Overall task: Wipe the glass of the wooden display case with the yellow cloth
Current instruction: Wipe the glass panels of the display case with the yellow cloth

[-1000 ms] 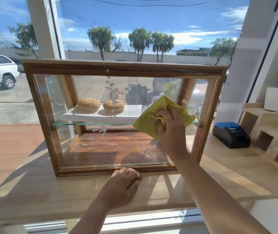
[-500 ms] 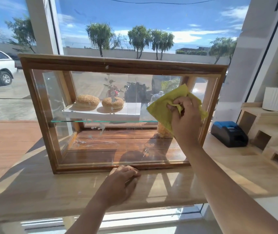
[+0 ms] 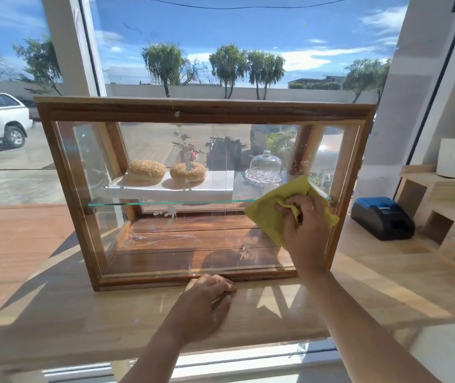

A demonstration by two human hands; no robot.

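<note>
I see R hand gripping crumpled yellow cloth vs glass of wooden display case; L hand curled, empty, on wood tabletop.

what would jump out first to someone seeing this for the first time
The right hand pressing a yellow cloth against the front glass of the wooden display case, at its right side. Then two seeded buns on the white tray inside, upper left, and the left hand resting on the counter below.

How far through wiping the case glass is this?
Partway. Nothing looks finished. In hand: the right hand presses the yellow cloth on the glass's right side. Left: white smears at centre; the left hand rests on the counter.
</note>
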